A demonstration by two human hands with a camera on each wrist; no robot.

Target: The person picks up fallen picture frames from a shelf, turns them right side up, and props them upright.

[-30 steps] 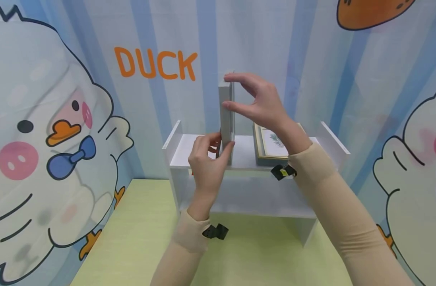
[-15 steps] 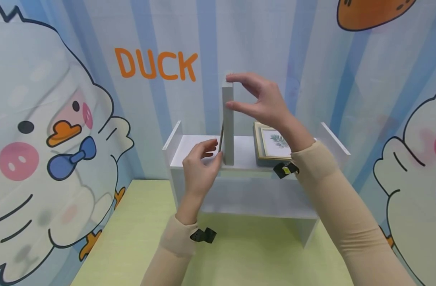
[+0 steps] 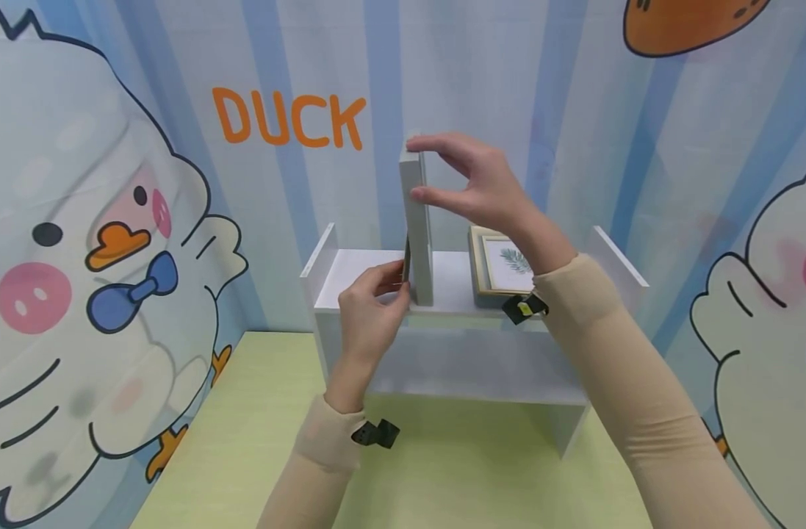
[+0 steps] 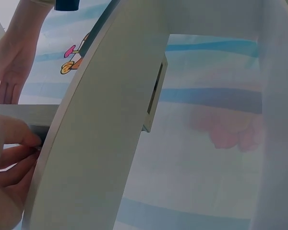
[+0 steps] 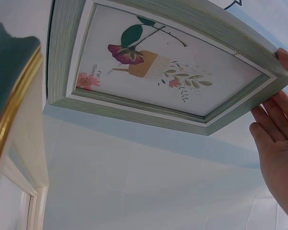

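A grey-green picture frame (image 3: 416, 228) stands upright, edge-on to me, on the white shelf (image 3: 363, 275), leaning slightly left. My right hand (image 3: 485, 180) grips its upper part, fingers on the top edge and thumb on the near side. In the right wrist view the frame's front (image 5: 134, 109) shows a rose and flowers behind glass, with my right hand (image 5: 281, 124) at one end. Low on the back, my left hand (image 3: 372, 308) pinches a thin dark stand leg (image 3: 406, 264). The left wrist view shows this pinch close up, the left hand (image 4: 9, 167) partly cut off.
To the right on the shelf lies a stack of picture frames (image 3: 488, 286), gold-trimmed, the top one with a leaf print. The shelf has raised side panels (image 3: 617, 257) and stands on a pale yellow table (image 3: 244, 411). A duck-printed curtain (image 3: 462, 66) hangs behind.
My left hand has moved left, off the frame's lower near edge, and now pinches the stand leg behind it. The frame first straightened, then its top tipped left with my right hand.
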